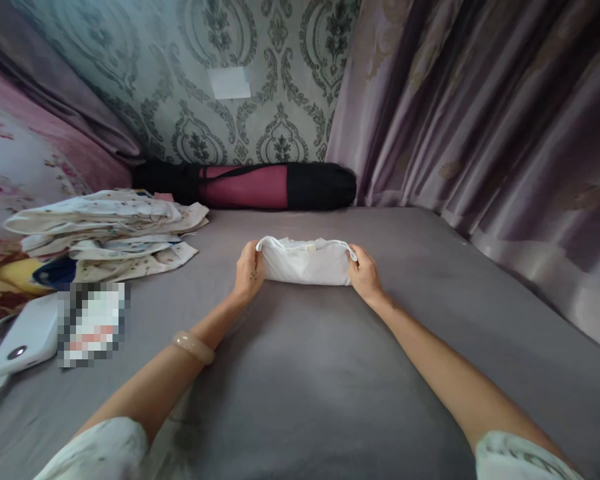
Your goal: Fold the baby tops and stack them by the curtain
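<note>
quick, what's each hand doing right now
Left hand: closed on the left end of the folded white cloth.
Right hand: closed on its right end.

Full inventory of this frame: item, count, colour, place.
folded cloth: 1, white, between both hands
clothes pile: 1, mostly patterned cream, left; pieces uncountable
long bag: 1, pink and black, along wall
device: 1, white, lower left
pixelated item: 1, unidentifiable, beside device
panel: 1, white, on wall
curtains: purple, right and upper left; panels uncountable
wallpaper: patterned grey-green, back
sheet: 1, grey, underneath
bangle: 1, pale, left forearm
left hand: 1, cloth's left end
right hand: 1, cloth's right end
</note>
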`<action>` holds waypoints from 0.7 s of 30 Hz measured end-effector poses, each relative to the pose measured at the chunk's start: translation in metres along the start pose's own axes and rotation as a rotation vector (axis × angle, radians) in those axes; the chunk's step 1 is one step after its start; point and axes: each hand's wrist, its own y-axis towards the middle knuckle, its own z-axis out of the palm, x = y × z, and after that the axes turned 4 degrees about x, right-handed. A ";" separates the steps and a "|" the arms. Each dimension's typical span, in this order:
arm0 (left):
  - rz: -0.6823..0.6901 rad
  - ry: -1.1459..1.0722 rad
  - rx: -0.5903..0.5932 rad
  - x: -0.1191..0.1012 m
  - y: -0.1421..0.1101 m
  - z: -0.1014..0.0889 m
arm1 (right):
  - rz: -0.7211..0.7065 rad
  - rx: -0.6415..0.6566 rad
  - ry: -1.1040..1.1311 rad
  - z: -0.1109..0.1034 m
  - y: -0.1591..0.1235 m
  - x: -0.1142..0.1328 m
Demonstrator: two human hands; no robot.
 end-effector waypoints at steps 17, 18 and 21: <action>-0.339 0.284 0.139 0.031 0.053 0.038 | 0.383 0.209 -0.320 0.020 0.054 -0.033; -0.340 0.282 0.138 0.031 0.053 0.037 | 0.389 0.208 -0.312 0.020 0.054 -0.034; -0.322 0.279 0.126 0.029 0.053 0.035 | 0.384 0.182 -0.282 0.020 0.055 -0.035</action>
